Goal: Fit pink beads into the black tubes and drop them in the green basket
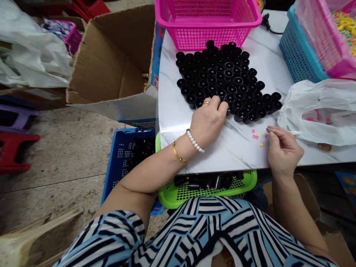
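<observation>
Far left, a cardboard box (102, 66) stands open, a blue crate (112, 172) just beside it. Now the desk (174, 129): the left hand (209, 120) curls narrow at the near edge of the black tubes (222, 79), which stand packed upright before a pink basket (205, 33); whether it grips one, I can't tell. Small bits (256, 137) lie scattered next, and near them the right hand (285, 148), thumb meeting fingers, contents hidden. Behind it, a white bag (330, 96).
</observation>
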{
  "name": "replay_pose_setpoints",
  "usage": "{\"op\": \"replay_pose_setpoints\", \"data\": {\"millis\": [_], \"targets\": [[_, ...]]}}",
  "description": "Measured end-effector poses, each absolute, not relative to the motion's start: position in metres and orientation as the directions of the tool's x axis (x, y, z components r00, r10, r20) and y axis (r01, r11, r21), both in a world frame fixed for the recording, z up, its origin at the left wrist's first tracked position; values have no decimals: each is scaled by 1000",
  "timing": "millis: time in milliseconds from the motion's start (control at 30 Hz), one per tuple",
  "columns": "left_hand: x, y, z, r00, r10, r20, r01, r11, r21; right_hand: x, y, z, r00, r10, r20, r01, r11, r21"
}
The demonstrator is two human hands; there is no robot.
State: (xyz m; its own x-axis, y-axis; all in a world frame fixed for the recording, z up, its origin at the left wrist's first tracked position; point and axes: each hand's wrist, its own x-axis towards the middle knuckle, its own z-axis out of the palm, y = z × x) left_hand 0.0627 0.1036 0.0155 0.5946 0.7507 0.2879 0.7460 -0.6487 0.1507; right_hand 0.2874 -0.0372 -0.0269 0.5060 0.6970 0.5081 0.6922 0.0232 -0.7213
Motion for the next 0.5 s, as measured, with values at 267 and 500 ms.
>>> {"op": "replay_pose_setpoints", "data": {"millis": [267, 500], "targets": [[64, 80, 19, 760, 571, 309, 524, -821, 227, 306, -76, -22, 124, 847, 516, 959, 33, -283], [73, 80, 4, 834, 520, 186, 262, -669, 696, 279, -98, -21, -66, 888, 456, 978, 148, -148]]}}
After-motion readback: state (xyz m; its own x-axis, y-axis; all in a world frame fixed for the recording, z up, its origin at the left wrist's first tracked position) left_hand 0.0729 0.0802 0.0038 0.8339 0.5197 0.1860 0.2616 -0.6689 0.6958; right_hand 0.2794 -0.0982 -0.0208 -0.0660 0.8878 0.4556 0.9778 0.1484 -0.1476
